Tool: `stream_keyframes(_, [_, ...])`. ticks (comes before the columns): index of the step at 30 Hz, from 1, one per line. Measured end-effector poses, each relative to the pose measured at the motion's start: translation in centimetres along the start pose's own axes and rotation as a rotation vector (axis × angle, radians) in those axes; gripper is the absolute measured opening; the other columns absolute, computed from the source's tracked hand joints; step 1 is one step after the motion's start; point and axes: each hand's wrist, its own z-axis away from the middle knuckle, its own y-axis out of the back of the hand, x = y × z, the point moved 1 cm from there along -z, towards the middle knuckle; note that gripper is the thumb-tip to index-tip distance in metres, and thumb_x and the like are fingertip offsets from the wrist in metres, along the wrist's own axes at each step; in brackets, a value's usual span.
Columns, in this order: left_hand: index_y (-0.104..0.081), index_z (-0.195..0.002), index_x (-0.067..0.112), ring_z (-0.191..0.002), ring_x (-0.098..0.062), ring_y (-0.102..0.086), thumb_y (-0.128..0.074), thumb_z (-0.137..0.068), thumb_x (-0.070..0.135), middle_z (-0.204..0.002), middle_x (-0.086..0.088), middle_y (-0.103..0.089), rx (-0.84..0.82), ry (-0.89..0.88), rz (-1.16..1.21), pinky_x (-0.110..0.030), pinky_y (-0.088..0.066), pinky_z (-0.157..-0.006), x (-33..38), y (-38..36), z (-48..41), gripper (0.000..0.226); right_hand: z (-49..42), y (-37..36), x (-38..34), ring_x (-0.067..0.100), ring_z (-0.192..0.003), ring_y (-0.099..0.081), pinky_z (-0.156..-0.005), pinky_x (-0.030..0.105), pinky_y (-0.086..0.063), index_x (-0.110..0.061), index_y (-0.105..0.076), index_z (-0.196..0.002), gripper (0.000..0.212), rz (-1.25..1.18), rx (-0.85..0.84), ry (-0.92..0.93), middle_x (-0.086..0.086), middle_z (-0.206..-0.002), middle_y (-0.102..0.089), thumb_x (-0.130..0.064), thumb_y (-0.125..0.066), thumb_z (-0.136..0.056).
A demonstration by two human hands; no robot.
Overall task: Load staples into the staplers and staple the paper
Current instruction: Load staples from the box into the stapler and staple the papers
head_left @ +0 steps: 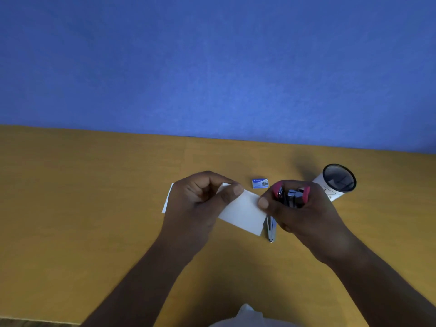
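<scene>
A folded white paper [243, 212] is held above the yellow table [94, 197], pinched between thumb and fingers of my left hand [200, 199]. My right hand [304, 213] grips a pink and metal stapler [292, 194], and its thumb touches the paper's right edge. Below the paper's right corner a second, silver stapler [271, 228] lies on the table, partly hidden. A small blue box of staples [260, 183] rests just behind the hands.
A white cylindrical holder [336, 182] with a dark mesh opening lies on its side at the right, behind my right hand. A blue wall [212, 67] rises at the table's far edge. White cloth [245, 317] shows at the bottom.
</scene>
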Motion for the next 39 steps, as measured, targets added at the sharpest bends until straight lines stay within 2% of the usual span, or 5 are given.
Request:
stream_keyframes(10, [-0.077,-0.097,0.011,-0.086,-0.023,-0.072,-0.079,-0.08,0.029,-0.095,-0.014,-0.076,0.056,0.376,0.376,-0.032,-0.058,-0.071,-2.5,-1.9,1.5,0.025,0.1,-1.2,0.4,0.014,-0.042,-0.035,-0.039,0.021,-0.031,-0.023,-0.069,-0.057,0.021,-0.099,0.166,-0.159,-0.001,-0.044,-0.045,-0.038,-0.074,-0.071])
stream_keyframes(15, [-0.075,-0.082,0.004,-0.075,-0.028,-0.068,-0.076,-0.075,0.037,-0.083,-0.02,-0.074,0.262,0.29,0.302,-0.045,-0.055,-0.072,-3.0,-1.4,0.7,0.034,0.2,-1.0,0.7,0.016,-0.049,-0.04,-0.044,0.025,-0.031,-0.018,-0.071,-0.073,0.044,0.004,0.026,-0.314,0.0,-0.055,-0.049,-0.062,-0.069,-0.074])
stream_keyframes(22, [-0.073,-0.075,0.021,-0.059,-0.005,-0.054,-0.071,-0.09,0.03,-0.062,0.01,-0.064,0.046,0.098,-0.085,-0.02,-0.044,-0.054,-2.3,0.0,-0.6,0.017,-0.2,-0.3,0.6,0.015,-0.066,-0.053,-0.063,0.033,-0.045,-0.02,-0.078,-0.087,0.038,-0.217,-0.128,-0.294,-0.004,-0.073,-0.064,-0.052,-0.056,-0.087])
stream_keyframes(34, [-0.076,-0.08,0.014,-0.074,-0.044,-0.063,-0.071,-0.083,0.036,-0.075,-0.021,-0.069,-0.003,0.016,-0.167,-0.057,-0.052,-0.061,-1.3,0.2,-0.7,0.023,-0.3,-0.9,0.1,0.023,-0.066,-0.052,-0.058,0.034,-0.046,-0.011,-0.074,-0.099,0.031,-0.133,-0.169,-0.152,0.025,-0.084,-0.064,-0.032,-0.076,-0.076])
stream_keyframes(39, [-0.076,-0.081,0.009,-0.077,-0.05,-0.061,-0.072,-0.083,0.037,-0.08,-0.029,-0.067,-0.066,0.054,-0.134,-0.061,-0.051,-0.063,-1.3,0.4,-1.0,0.028,-0.4,-0.8,0.2,0.01,-0.061,-0.054,-0.058,0.031,-0.045,-0.022,-0.076,-0.082,0.006,-0.037,-0.185,-0.154,-0.004,-0.068,-0.064,-0.027,-0.073,-0.08])
